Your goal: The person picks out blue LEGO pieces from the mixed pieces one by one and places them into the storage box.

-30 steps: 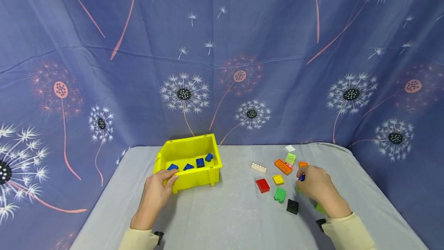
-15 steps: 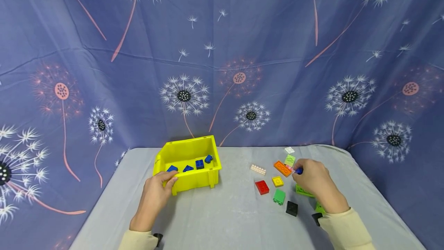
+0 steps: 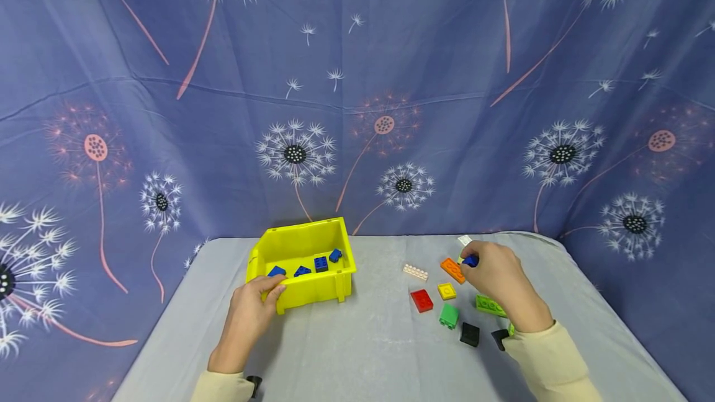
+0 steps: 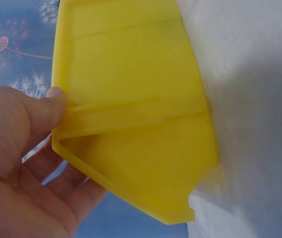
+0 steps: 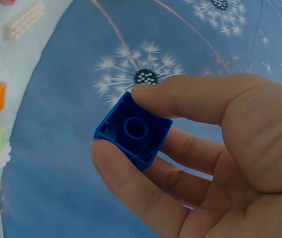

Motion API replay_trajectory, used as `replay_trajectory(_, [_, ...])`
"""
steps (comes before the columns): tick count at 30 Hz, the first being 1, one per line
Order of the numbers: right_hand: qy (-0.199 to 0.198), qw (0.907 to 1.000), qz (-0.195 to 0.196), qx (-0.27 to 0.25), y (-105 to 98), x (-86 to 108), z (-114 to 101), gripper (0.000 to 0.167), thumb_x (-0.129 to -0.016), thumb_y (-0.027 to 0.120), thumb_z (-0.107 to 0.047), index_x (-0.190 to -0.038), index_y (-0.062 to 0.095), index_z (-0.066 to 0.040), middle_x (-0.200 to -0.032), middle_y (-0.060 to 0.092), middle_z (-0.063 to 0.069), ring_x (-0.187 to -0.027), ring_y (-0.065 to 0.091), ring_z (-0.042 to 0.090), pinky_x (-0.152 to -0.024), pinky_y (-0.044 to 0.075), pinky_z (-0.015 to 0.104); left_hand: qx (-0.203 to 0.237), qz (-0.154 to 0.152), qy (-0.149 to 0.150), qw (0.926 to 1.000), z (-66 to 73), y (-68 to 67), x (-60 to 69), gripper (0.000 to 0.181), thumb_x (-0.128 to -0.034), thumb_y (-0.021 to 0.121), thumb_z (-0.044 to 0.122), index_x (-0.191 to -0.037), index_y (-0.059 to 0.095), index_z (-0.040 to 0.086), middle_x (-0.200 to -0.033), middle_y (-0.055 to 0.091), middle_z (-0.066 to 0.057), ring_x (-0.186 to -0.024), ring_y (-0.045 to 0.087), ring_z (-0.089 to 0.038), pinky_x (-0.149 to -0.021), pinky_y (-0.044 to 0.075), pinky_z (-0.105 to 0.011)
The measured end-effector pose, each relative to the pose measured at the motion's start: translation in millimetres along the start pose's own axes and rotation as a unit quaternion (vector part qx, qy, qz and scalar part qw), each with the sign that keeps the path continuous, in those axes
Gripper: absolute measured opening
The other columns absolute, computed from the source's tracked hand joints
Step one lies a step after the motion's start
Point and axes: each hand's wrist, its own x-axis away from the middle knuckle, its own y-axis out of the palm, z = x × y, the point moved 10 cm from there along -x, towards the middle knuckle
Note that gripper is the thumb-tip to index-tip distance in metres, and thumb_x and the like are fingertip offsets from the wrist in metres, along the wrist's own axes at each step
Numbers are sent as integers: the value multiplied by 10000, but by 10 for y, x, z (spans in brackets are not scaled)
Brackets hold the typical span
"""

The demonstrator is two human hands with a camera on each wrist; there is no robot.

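A yellow plastic bin stands on the left of the table with several blue toy bricks inside. My left hand grips its near rim at the left corner; in the left wrist view the thumb presses the outer wall while the fingers go behind the rim. Over the pieces on the right, my right hand pinches another blue toy brick between thumb and fingertips. In the right wrist view that brick's hollow underside faces the camera, and it looks raised off the table.
Loose bricks lie around the right hand: orange, yellow, red, green, black, pale pink and lime. A white piece lies farther back. Behind the table hangs a blue dandelion-print cloth.
My right hand has moved away from me and slightly left with the blue brick, uncovering the long lime brick. The left hand and the bin have stayed in place.
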Motion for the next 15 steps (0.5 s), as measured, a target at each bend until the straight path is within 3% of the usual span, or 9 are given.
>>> replay_trajectory(6, [-16,9996,69,-256,-65,-42,-191,207,-901,755,-137,-1086,751,-43,-1013,730,164,-722,579,246,-589,501,357,-5,-42,-71,10000,-26,-4,11,261,-979,739,166,-1233,779,127,-1215,749,-118,-1170,686,-366,-950,566,-533])
replay_trajectory(10, [-122,9986,92,-499,-104,-71,-352,219,-921,741,-149,-1119,748,-55,-1062,730,178,-667,575,219,-554,470,315,42,-21,-52,10000,-24,2,16,261,-967,753,161,-1225,784,132,-1198,756,-111,-1147,697,-356,-934,574,-521])
replay_trajectory(15, [-307,9965,259,-731,-153,-106,-535,201,-924,752,-158,-1109,759,-81,-1102,733,176,-711,620,223,-590,506,330,87,12,-14,10000,-17,6,10,255,-967,753,159,-1218,787,141,-1184,761,-91,-1126,707,-331,-910,583,-503])
